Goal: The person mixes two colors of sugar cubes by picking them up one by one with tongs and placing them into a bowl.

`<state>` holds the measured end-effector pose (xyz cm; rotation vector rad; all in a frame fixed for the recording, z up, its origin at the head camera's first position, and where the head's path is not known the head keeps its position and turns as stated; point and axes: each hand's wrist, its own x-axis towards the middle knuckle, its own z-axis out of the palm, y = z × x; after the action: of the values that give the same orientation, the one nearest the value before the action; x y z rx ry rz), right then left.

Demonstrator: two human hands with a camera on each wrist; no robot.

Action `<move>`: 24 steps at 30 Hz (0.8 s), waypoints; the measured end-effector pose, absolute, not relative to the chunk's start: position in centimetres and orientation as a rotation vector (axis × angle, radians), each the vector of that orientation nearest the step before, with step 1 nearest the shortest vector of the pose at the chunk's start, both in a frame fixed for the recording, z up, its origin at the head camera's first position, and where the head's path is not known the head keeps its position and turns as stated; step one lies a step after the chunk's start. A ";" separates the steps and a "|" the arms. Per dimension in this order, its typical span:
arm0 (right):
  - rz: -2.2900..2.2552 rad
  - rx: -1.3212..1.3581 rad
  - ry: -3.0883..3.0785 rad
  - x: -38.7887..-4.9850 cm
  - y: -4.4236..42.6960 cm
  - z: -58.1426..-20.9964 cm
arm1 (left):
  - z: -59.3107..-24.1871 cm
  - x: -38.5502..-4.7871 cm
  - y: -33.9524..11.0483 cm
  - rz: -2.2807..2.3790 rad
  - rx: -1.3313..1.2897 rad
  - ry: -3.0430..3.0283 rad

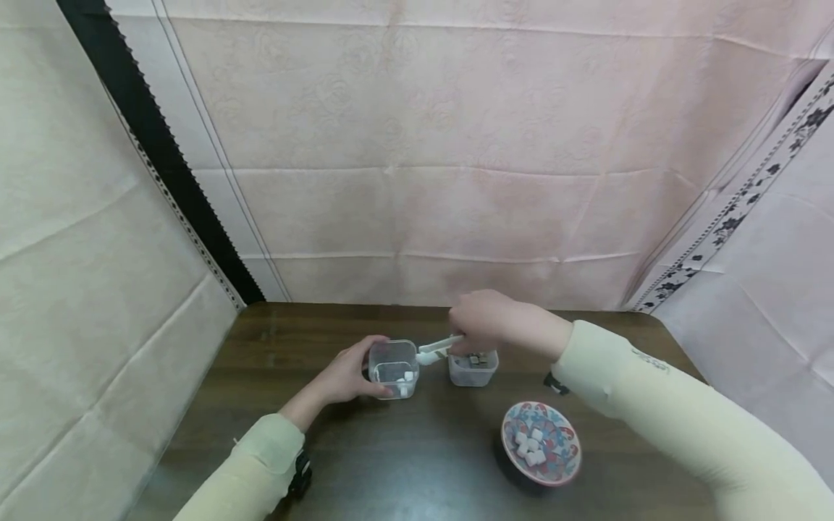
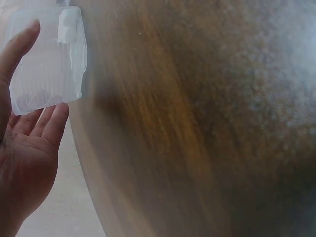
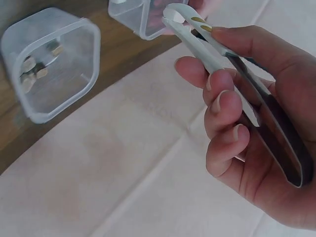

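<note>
My left hand [image 1: 352,373] grips a clear plastic container [image 1: 393,353], thumb on one side and fingers on the other. A few small white cubes [image 2: 67,25] are inside it. With my right hand [image 1: 483,322] I hold a pair of white and dark tongs [image 3: 202,52], thumb on one arm and fingers on the other. The tong tips are at the container's right rim, with a white piece [image 3: 174,16] between them. Beneath the right hand stands a second clear container [image 1: 472,375], holding several small brownish and dark pieces [image 3: 34,74].
A patterned bowl [image 1: 564,440] with several white cubes [image 1: 533,449] stands on the brown wooden table [image 1: 417,463], nearer to me and to the right. Pale cloth [image 1: 417,217] hangs behind the table's far edge and along both sides.
</note>
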<state>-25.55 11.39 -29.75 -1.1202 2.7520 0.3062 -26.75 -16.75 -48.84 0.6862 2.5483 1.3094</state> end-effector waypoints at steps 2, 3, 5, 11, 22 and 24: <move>0.266 -1.102 2.768 -25.1 12.5 -29.6 | -48.8 -26.8 -16.8 1.313 0.676 2.546; 0.246 -1.099 2.774 -24.9 13.0 -29.5 | -48.8 -26.8 -16.8 1.313 0.674 2.544; 0.221 -1.087 2.786 -24.5 14.1 -29.5 | -48.9 -26.8 -16.8 1.313 0.669 2.540; 0.180 -1.068 2.827 -22.9 17.2 -29.3 | -49.0 -26.9 -16.8 1.308 0.659 2.543; 0.098 -0.934 2.810 -20.4 22.7 -30.1 | -48.8 -26.7 -16.8 1.322 0.668 2.532; 0.079 -0.908 2.791 -19.9 23.4 -30.4 | -48.7 -26.7 -16.8 1.323 0.669 2.531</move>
<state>-19.94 23.37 -30.35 -0.9084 2.7913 0.0794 -26.70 -16.82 -48.70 0.6693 2.5309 1.3226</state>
